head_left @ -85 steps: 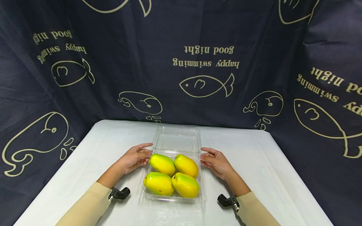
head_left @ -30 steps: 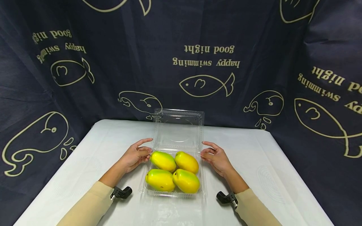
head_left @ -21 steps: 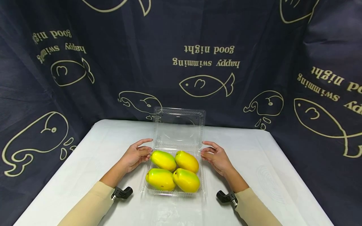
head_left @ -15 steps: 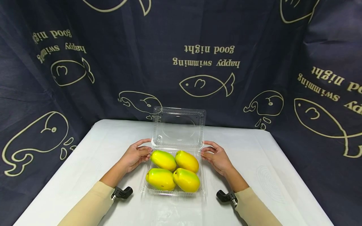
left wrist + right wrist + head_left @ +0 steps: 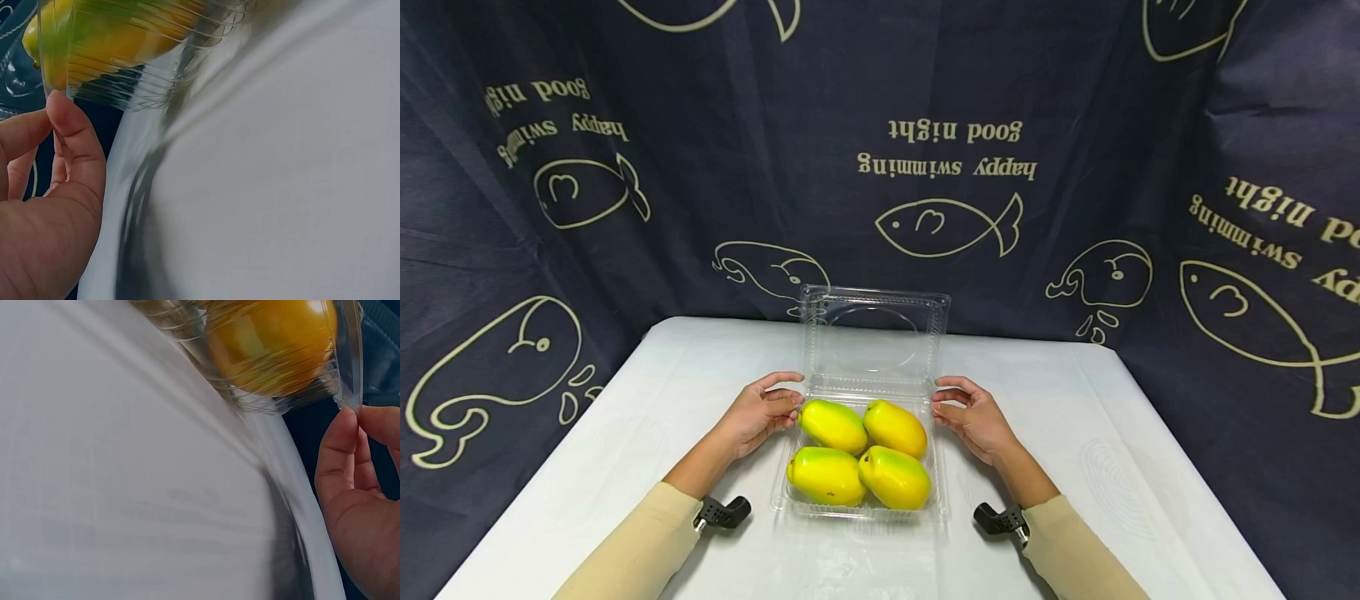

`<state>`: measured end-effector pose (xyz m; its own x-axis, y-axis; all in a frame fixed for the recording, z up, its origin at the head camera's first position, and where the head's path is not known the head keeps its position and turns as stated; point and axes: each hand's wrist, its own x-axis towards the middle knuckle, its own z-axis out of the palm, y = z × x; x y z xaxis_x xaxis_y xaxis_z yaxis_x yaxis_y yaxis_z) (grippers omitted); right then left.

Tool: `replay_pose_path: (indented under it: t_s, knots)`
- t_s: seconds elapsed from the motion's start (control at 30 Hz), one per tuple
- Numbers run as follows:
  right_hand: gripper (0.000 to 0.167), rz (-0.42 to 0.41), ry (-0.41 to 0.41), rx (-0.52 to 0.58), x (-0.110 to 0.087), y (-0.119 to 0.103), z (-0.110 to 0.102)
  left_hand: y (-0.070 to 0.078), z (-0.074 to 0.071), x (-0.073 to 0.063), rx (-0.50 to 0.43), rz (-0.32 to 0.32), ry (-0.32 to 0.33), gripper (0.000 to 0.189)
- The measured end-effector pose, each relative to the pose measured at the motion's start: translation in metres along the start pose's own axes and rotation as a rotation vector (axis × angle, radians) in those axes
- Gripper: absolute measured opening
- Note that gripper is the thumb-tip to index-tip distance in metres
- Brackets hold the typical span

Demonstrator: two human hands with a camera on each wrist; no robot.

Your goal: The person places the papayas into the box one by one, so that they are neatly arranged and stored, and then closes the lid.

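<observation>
A clear plastic clamshell container [image 5: 857, 512] holds several yellow-green mangoes [image 5: 825, 477], laid two by two. Its hinged lid [image 5: 874, 342] stands raised at the far side, leaning back. My left hand [image 5: 762, 417] pinches the container's rim near the left end of the hinge, thumb against fingers, as the left wrist view shows up close. At the opposite end, the rim is pinched between thumb and fingers of my right hand [image 5: 972, 418]. A mango [image 5: 275, 347] shows through the ribbed wall in the right wrist view. Whether the container's base touches the table is hard to tell.
A white cloth covers the table [image 5: 617, 467]. Behind it and along both sides hangs a dark curtain [image 5: 955, 83] printed with fish, whales and lettering. A black wrist mount [image 5: 724, 512] sits on each forearm at the sleeve end.
Since the oldest frame, the lid has swung up from lying back on the table, and the container has shifted slightly away from me. Lately the lid tilts a little; both hands keep their pinch.
</observation>
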<state>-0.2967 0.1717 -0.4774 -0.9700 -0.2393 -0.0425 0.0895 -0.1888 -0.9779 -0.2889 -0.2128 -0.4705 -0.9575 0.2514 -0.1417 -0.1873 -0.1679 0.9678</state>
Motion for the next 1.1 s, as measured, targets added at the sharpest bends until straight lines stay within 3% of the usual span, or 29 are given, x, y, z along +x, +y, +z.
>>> replay_pose_path:
  t_s: [0.57, 1.1]
  knots:
    - [0.023, -0.04, -0.03, 0.003, -0.001, 0.0021, -0.0013, -0.0006, -0.0007, -0.0001, 0.041, 0.014, -0.026, 0.042]
    - [0.015, -0.048, -0.04, -0.025, -0.0022, 0.0023, -0.0016, -0.0032, -0.0025, 0.0, 0.051, 0.025, -0.032, 0.026]
